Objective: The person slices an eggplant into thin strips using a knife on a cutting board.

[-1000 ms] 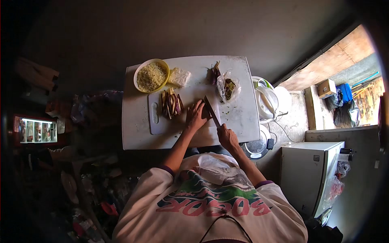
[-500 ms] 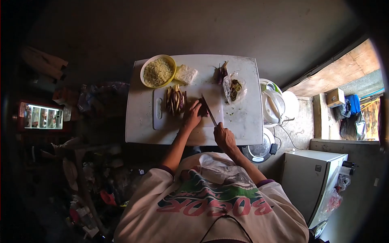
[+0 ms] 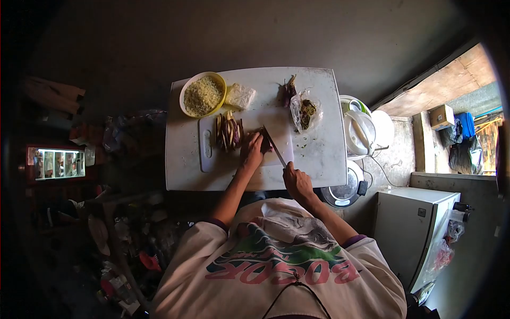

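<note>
My right hand (image 3: 297, 182) is closed round the handle of a knife (image 3: 275, 147), its blade pointing up and to the left across the white cutting board (image 3: 206, 157). Close to the blade, my left hand (image 3: 252, 151) has its fingers closed on a dark purple eggplant piece (image 3: 266, 142), mostly hidden by the fingers and knife. Left of that hand lies a bunch of cut eggplant strips (image 3: 228, 133), purple skin and pale flesh showing.
A yellow bowl (image 3: 223, 85) of pale chopped food stands at the table's back left, beside a wrapped whitish block (image 3: 240, 96). More eggplants (image 3: 289, 91) and a plastic bag of scraps (image 3: 306, 113) lie at the right. A rice cooker (image 3: 343, 187) stands below the table's right edge.
The view has shifted slightly. Both hands keep nearly the same places on the board, with the knife still against the eggplant piece.
</note>
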{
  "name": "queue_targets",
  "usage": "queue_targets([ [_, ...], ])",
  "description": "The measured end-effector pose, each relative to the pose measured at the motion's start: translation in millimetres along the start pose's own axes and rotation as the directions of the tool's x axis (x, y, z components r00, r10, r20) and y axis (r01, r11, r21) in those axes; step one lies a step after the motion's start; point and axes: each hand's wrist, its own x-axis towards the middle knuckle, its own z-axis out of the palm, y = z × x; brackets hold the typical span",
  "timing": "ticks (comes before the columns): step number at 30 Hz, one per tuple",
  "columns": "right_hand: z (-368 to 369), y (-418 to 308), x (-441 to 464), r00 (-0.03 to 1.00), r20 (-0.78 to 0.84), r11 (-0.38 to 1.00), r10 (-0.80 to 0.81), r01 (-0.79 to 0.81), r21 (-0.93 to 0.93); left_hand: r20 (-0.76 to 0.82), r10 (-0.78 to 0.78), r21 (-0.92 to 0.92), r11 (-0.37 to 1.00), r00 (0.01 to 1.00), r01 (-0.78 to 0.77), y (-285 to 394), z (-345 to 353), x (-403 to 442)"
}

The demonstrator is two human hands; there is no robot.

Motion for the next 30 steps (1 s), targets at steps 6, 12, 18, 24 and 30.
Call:
queue_targets([
  [6, 2, 3, -2, 0.998, -0.031, 0.999, -0.052, 0.052, 0.007, 0.042, 0.009, 0.036, 0.999, 0.999, -0.01, 12, -15, 7],
  [12, 13, 0, 5, 0.998, -0.059, 0.999, -0.031, 0.032, 0.022, -0.009, 0.042, 0.058, 0.997, 0.999, -0.041, 2, -2, 5],
  [18, 6, -8, 20, 0.998, 0.043, 0.996, 0.038, -0.041, 0.082, 0.071, -0.01, 0.049, 0.999, 0.997, 0.007, 12, -14, 10],
  [24, 18, -6, 38, 1.0, -0.018, 0.997, -0.004, 0.005, 0.073, 0.089, -0.021, 0.055, 0.998, 0.996, 0.016, 12, -13, 9],
  [30, 33, -2, 72, 0.998, 0.042, 0.996, 0.039, -0.042, 0.077, 0.098, -0.021, 0.086, 0.996, 0.995, 0.013, 33, -39, 19],
])
